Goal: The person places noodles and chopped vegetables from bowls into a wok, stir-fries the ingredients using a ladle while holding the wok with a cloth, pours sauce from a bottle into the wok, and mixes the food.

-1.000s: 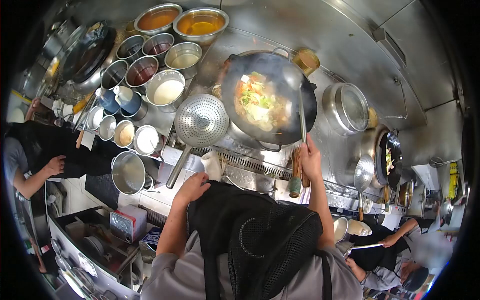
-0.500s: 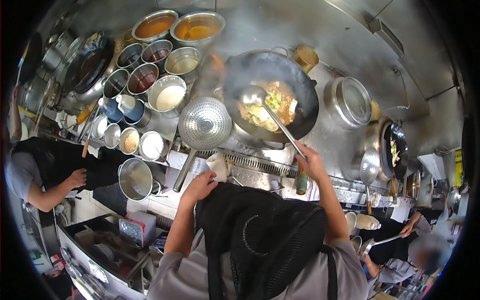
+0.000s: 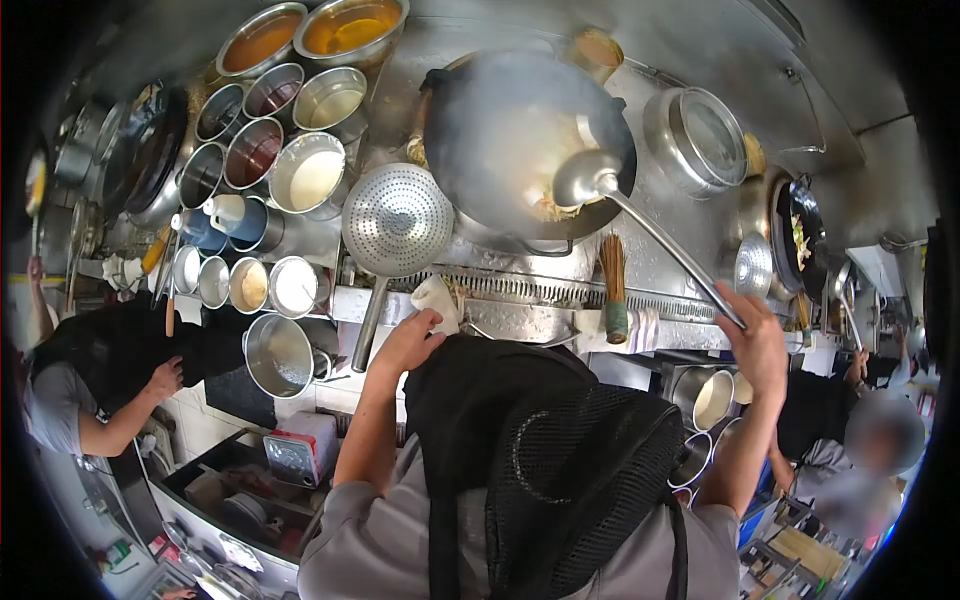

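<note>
My right hand (image 3: 752, 340) is closed round the long metal handle of a ladle (image 3: 588, 180). The ladle's bowl is inside a large black wok (image 3: 450, 190), low on its right side. Thick steam hides most of the wok's inside; a little cooked food (image 3: 548, 208) shows beside the bowl. My left hand (image 3: 412, 340) is at the counter's front edge, its bent fingers against the near end of a folded white cloth (image 3: 437, 303). A perforated skimmer (image 3: 397, 220) lies between the wok and the sauce pots, its handle toward me.
Several metal pots of sauces and seasonings, one a pot of white liquid (image 3: 308, 172), stand at the left. A bamboo brush (image 3: 614, 290) is upright near the front edge. Stacked metal pans (image 3: 700, 140) sit right of the wok. Co-workers stand at both sides, one sleeve (image 3: 52, 400) at left.
My right hand and the ladle have moved right, and the bowl has shifted lower right within the wok. Steam has thickened over the food. My left hand remains by the cloth; the view has shifted.
</note>
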The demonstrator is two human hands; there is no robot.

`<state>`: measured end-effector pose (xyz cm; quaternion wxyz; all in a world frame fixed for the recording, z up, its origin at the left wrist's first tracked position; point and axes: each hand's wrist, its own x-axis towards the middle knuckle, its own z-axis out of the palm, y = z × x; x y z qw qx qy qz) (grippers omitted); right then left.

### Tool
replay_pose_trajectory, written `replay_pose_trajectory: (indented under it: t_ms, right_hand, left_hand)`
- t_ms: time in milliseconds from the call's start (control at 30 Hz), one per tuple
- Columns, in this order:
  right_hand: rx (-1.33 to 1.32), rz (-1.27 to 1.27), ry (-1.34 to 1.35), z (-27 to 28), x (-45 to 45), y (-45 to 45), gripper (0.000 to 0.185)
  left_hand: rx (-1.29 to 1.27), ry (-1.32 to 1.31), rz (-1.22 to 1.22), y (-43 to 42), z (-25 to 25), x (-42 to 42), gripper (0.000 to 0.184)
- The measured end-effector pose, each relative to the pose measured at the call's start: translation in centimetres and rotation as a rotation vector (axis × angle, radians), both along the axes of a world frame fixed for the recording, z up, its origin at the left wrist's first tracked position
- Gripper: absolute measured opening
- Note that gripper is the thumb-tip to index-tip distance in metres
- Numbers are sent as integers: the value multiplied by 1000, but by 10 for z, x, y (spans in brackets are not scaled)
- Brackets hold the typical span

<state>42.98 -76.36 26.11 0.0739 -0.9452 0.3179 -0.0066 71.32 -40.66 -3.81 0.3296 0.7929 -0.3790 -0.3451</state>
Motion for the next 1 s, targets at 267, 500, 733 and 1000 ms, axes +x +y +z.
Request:
replay_pose_trajectory:
  t_ms: [267,500,733,1000]
  right_hand:
    - [152,-86,66,-39,-7,-17,48]
    - [613,-351,-391,-206,45,-28,48]
    - [314,-234,-553,-261,109,-21,50]
    - [1181,-270,-553,-207,121,8,54]
  left_hand:
    - [-38,12,16,0,-5,1,33]
    - [-41,1,50,11,1,-2,34]
    - [4,-7,114,34,9,-5,34]
    - [11,-1,92,30,8,-8,35]
